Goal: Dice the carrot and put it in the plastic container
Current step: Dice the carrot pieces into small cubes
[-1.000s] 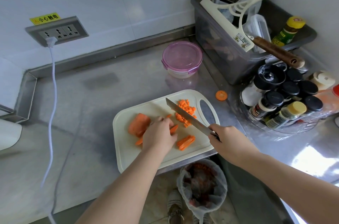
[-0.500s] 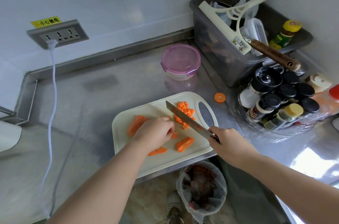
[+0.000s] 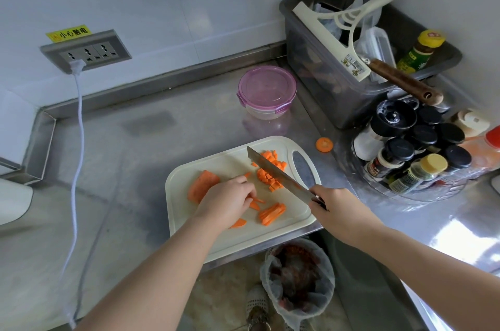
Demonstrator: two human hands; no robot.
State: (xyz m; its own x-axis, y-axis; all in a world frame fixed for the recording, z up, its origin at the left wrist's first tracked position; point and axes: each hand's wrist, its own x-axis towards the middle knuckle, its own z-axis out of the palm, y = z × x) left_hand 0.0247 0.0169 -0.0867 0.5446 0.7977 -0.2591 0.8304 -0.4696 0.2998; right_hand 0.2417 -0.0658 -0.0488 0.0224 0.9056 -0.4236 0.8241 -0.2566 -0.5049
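We see the diced carrot (image 3: pixel 266 155) heaped on the cream cutting board (image 3: pixel 230 164) at centre frame, partly behind the knife (image 3: pixel 280 173). Our left hand (image 3: pixel 230 200) half hides a chunk (image 3: pixel 201 185), its fingers curled on thin slices (image 3: pixel 254 204). Our right hand (image 3: pixel 336 210) grips the knife handle. Above, on the steel worktop (image 3: pixel 135 154), the round plastic container (image 3: pixel 266 91) is lidded, its contents unclear.

The bench (image 3: pixel 135 146) was brushed steel, dull in places and glaring where light struck. The board (image 3: pixel 230 238) was matt cream plastic; the knife (image 3: pixel 273 171) blade, polished metal. The container (image 3: pixel 263 114) was clear plastic under a translucent purple lid (image 3: pixel 266 85). The bin (image 3: pixel 324 87) was smoky grey plastic; the handle (image 3: pixel 403 81) on its rim, dark wood.
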